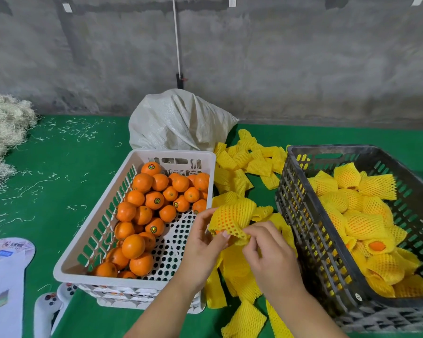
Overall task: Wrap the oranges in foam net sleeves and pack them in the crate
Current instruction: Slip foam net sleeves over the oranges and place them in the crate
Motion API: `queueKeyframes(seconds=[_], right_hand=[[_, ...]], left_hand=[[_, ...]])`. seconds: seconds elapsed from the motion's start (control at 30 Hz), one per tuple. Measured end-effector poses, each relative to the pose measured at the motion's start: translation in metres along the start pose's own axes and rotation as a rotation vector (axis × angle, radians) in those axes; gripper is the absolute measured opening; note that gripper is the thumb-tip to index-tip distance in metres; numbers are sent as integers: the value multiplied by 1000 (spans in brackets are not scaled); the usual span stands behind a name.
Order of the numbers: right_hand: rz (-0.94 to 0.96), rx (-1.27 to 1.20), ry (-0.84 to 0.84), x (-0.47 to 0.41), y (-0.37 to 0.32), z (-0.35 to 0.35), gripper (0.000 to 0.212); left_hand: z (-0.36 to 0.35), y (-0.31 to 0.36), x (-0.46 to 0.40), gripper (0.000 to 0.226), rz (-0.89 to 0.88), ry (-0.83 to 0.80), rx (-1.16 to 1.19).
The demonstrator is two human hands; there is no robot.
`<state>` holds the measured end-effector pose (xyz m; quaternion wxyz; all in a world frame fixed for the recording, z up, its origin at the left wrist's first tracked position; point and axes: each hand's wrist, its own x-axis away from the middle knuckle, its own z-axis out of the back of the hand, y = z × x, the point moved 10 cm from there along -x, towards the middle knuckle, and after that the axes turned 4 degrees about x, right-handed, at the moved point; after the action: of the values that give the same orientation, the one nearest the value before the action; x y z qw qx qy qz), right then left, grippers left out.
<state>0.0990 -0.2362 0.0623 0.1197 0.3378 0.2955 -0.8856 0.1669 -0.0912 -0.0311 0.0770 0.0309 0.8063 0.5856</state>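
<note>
Between the two crates we hold an orange (219, 232) half inside a yellow foam net sleeve (232, 217), its long axis tilted up and away from us. Our left hand (203, 245) and right hand (269, 254) pinch the sleeve's near rim with curled fingers. The white crate (66, 264) holds bare oranges; the black crate (303, 215) holds wrapped oranges.

Narrow lane between two crates, littered with sleeves

The white slotted plastic crate (108, 213) and the dark grey slotted plastic crate (300, 211) wall in a strip of green surface (66, 152), itself strewn with loose yellow foam net sleeves (244, 162). A white woven sack (178, 120) blocks the far end. Left of the white crate the surface lies open, apart from pale straw-like shreds (3, 132).
</note>
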Motion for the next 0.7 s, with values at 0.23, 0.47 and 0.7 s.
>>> queueKeyframes(seconds=[0.23, 0.47, 0.7], right_hand=[[-235, -147, -212, 17, 8, -36, 52], [-292, -278, -152, 14, 28, -30, 46], [-420, -365, -130, 50, 20, -47, 32]], left_hand=[[11, -8, -4, 58, 36, 29, 76], [4, -12, -2, 88, 49, -80, -65], [11, 10, 4, 83, -120, 91, -231]])
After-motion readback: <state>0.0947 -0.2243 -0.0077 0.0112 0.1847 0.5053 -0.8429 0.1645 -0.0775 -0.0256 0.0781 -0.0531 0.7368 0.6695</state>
